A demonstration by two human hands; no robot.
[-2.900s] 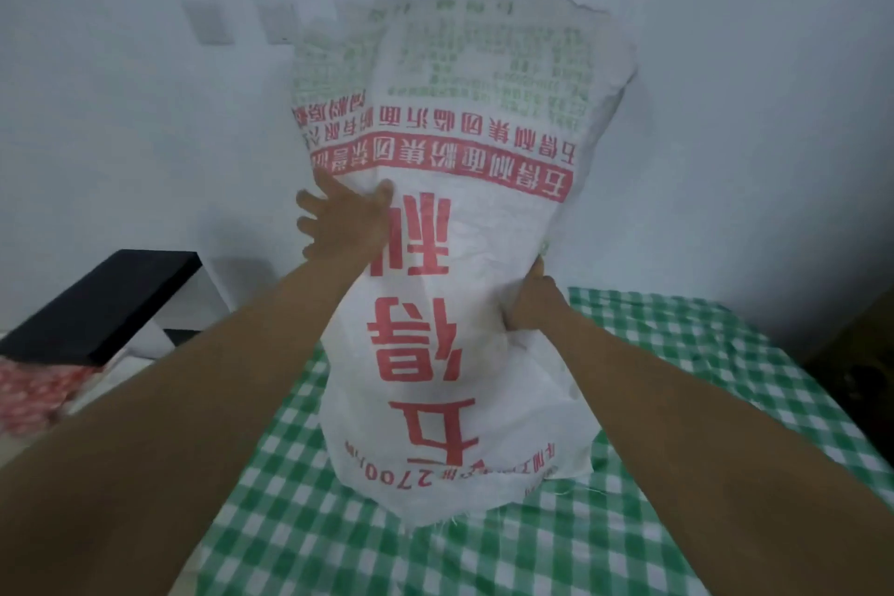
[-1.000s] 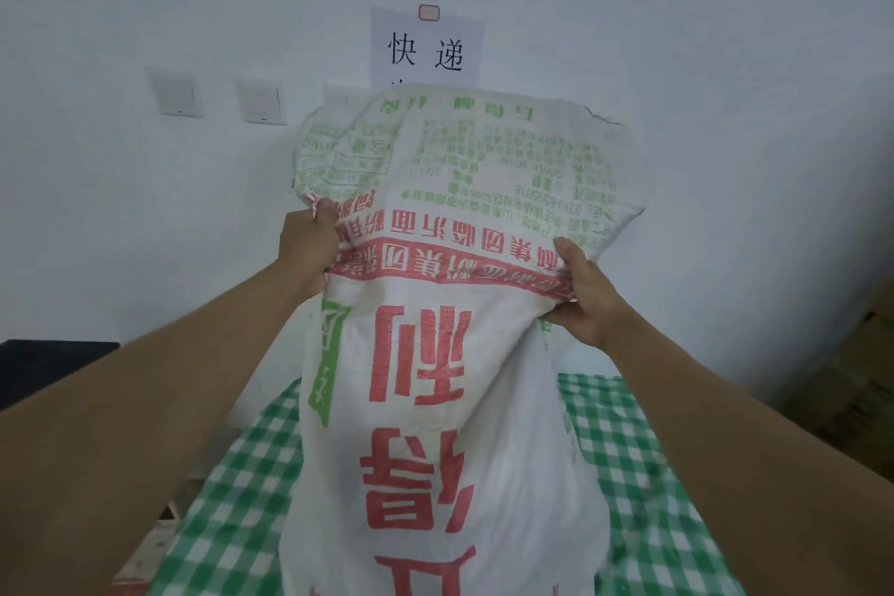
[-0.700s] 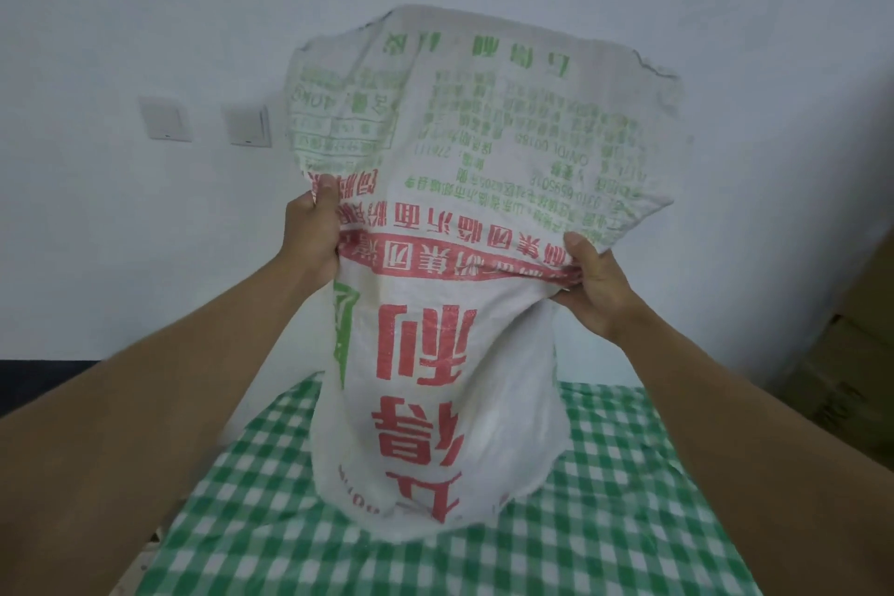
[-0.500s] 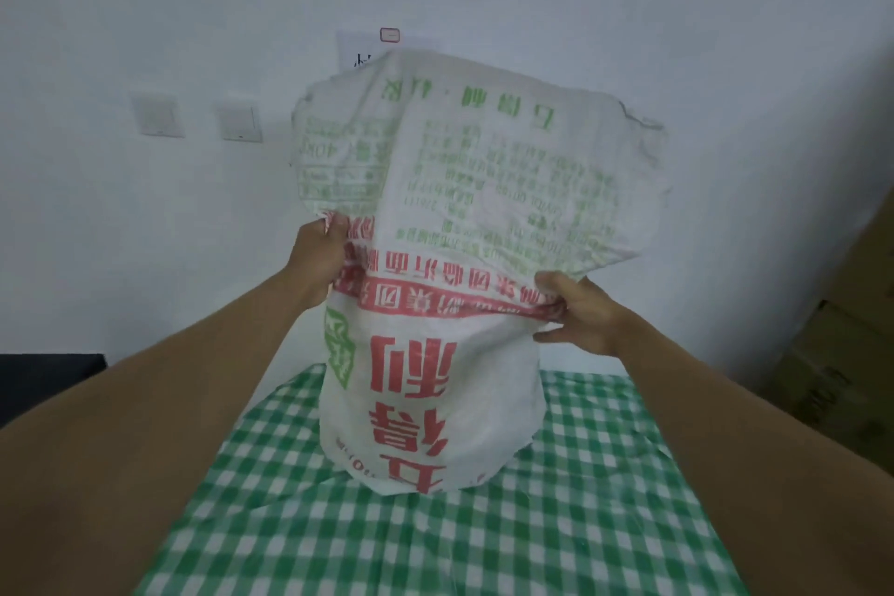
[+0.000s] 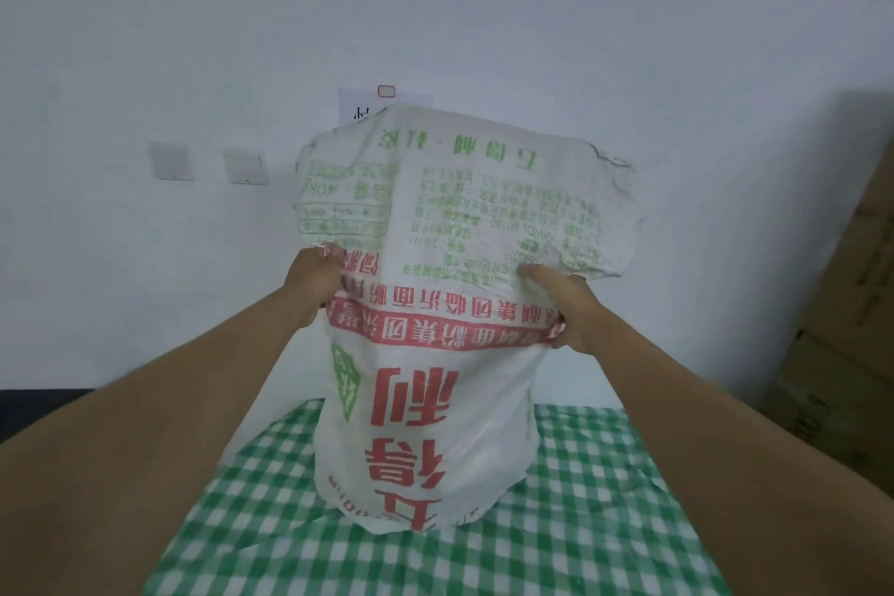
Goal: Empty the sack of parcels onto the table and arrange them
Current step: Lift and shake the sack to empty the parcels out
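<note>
From the head camera I see the sack (image 5: 435,305) filling the middle of the frame, upside down, its red and green print inverted. Its open lower end hangs against the green-checked tablecloth (image 5: 604,523) in the lower centre; I cannot tell whether it rests on the cloth or hangs just above it. No parcels show on the cloth.

My left hand (image 5: 312,278) grips the sack's left edge at centre-left, fingers curled into the fabric. My right hand (image 5: 566,305) clutches the right edge at about the same height, thumb on top and fingers bunching the woven material. Above both hands the closed bottom of the sack balloons upward.

Behind it, the white wall (image 5: 484,15) carries two switch plates (image 5: 208,165) at left of centre and a paper notice (image 5: 367,107), mostly hidden by the sack. Cardboard boxes (image 5: 841,353) stand along the right edge.
</note>
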